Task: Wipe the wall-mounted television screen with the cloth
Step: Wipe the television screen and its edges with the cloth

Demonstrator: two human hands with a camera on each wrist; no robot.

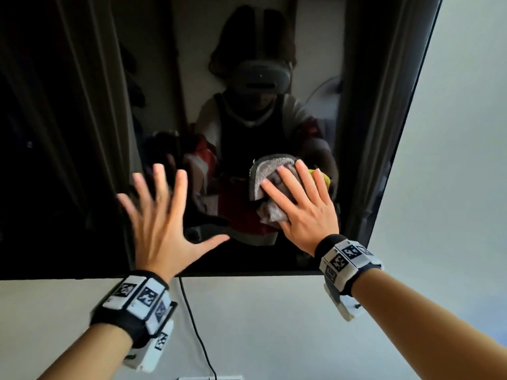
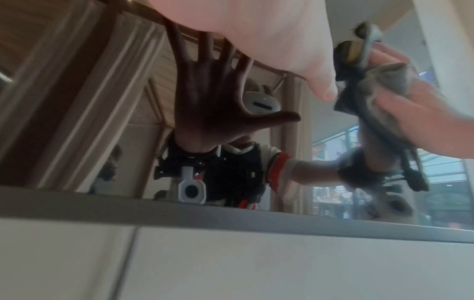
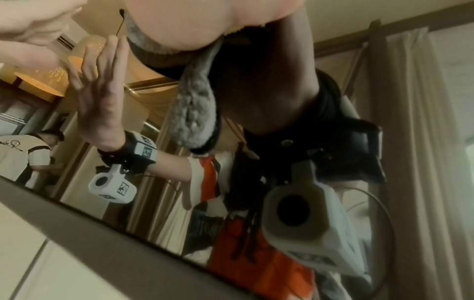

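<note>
The wall-mounted television screen (image 1: 68, 133) is dark and mirrors the person and the room. My right hand (image 1: 299, 204) lies flat, fingers straight and spread, and presses a crumpled grey cloth (image 1: 263, 171) with a yellow patch (image 1: 324, 177) on the glass near the lower right corner. The right wrist view shows the cloth (image 3: 197, 113) hanging below my palm. My left hand (image 1: 162, 212) is spread wide in front of the lower middle of the screen and holds nothing. Whether it touches the glass I cannot tell. In the left wrist view its dark reflection (image 2: 218, 101) shows, with the cloth (image 2: 384, 81) at the right.
The screen's bottom bezel (image 1: 247, 275) and right edge (image 1: 406, 133) border a white wall (image 1: 452, 174). A black cable (image 1: 192, 319) hangs from under the television down to a white socket (image 1: 211, 377). Curtains and furniture appear only as reflections.
</note>
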